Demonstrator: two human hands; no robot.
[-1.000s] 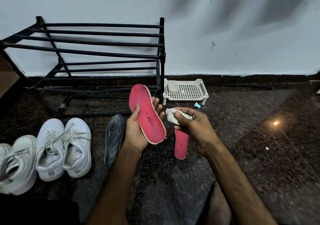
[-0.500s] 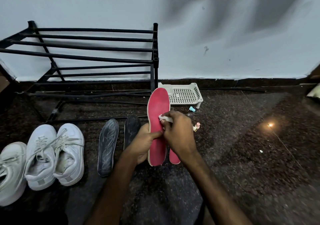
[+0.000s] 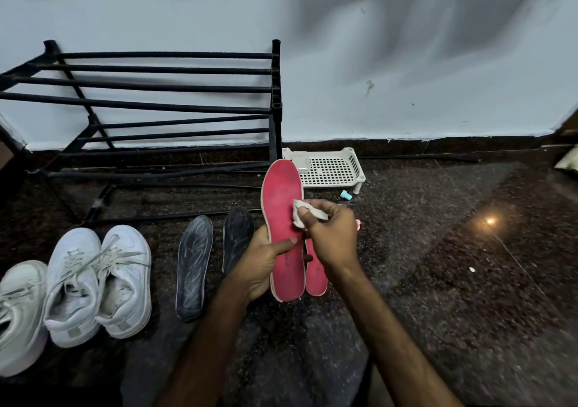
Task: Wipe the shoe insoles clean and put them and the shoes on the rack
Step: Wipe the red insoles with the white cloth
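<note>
Head view: red insole point(image 3: 281, 219), long and round-toed, matte face with a pale foam edge, held upright above the speckled stone floor point(image 3: 453, 281) before the black bar rack point(image 3: 156, 106); left hand point(image 3: 262, 262) grips its heel half, thumb across the face; right hand point(image 3: 331, 237) pinches a crumpled white wipe point(image 3: 301, 214) against its middle; second red insole point(image 3: 316, 278) just behind; dark insoles point(image 3: 194, 266) and white sneakers point(image 3: 97, 281) on the floor to the left

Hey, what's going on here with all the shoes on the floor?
A person is wiping shoe insoles. Their left hand holds a pink insole while the right hand presses a white wipe on it. A second pink insole, two dark insoles and white sneakers lie on the floor; nothing sits on the black rack yet.
</note>
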